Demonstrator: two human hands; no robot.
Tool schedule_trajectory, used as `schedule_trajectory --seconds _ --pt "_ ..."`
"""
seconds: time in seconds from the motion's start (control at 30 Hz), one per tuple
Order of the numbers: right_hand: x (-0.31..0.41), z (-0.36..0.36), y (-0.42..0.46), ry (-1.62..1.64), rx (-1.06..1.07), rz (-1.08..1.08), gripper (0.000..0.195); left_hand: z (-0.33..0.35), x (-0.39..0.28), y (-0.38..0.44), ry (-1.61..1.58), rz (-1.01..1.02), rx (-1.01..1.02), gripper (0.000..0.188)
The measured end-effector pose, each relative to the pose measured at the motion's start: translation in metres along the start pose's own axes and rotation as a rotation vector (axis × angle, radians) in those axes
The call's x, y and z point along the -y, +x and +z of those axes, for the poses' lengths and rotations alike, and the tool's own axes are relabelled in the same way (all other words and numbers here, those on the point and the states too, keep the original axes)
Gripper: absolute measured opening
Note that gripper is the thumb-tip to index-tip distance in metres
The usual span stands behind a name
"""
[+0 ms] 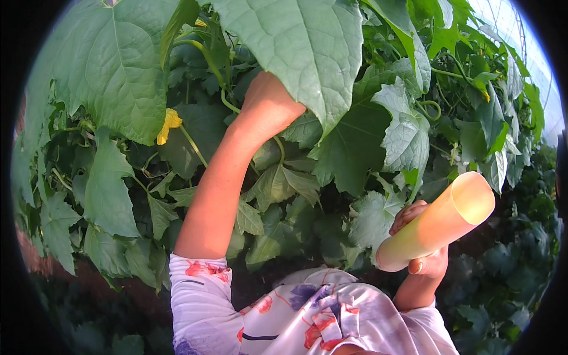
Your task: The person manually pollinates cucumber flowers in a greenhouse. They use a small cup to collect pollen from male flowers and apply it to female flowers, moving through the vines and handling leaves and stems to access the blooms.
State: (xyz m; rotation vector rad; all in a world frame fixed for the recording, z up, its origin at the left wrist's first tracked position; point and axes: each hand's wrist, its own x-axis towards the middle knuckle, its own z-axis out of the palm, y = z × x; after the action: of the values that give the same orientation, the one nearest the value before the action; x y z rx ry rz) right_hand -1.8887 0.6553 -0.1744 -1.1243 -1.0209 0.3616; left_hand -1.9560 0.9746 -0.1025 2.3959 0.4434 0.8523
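My left hand [271, 103] reaches up into a gourd vine, wrist bent. Its fingers are hidden behind a big lobed leaf [306, 49], so what they touch does not show. A curling green stem [208, 60] comes down just left of that hand. At the lower right, my right hand [428, 262] grips a pale yellow hollow tube [437, 219], with the thumb on the near side and the other fingers on the far side. The tube tilts up to the right, its round open mouth facing up and away from my body.
A yellow flower [168, 126] hangs left of my left forearm. Large leaves [111, 66] crowd the upper left, and more foliage [401, 124] hangs above the tube. Darker, lower plants [492, 275] stand at the right. Translucent greenhouse sheeting [539, 66] shows at the upper right.
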Motion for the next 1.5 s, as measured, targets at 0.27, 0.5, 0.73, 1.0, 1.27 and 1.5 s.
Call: schedule_trajectory --seconds 0.27,0.5,0.73,1.0,1.27,1.5 --pt "0.008 -0.001 0.002 0.008 -0.097 0.107 0.084 0.026 0.045 0.0 -0.159 0.173 -0.133 0.033" --pt "-0.009 0.012 0.001 0.086 -0.068 0.094 0.081 0.019 -0.084 -0.123 -0.701 0.297 -0.055 0.072" --pt "-0.038 0.039 0.006 0.243 0.295 0.231 0.08 0.069 -0.05 -0.147 -0.847 0.201 0.376 0.097" --pt "-0.032 0.043 0.027 -0.274 0.596 0.106 0.075 0.063 -0.044 -0.167 -1.019 0.046 0.202 0.087" --pt "0.073 0.04 0.092 -0.839 0.265 -0.345 0.046 0.039 -0.051 -0.161 -1.056 0.012 0.038 0.1" --pt "0.024 0.01 0.2 -1.428 0.313 -0.522 0.068 0.05 -0.058 -0.152 -1.104 0.02 -0.052 0.105"
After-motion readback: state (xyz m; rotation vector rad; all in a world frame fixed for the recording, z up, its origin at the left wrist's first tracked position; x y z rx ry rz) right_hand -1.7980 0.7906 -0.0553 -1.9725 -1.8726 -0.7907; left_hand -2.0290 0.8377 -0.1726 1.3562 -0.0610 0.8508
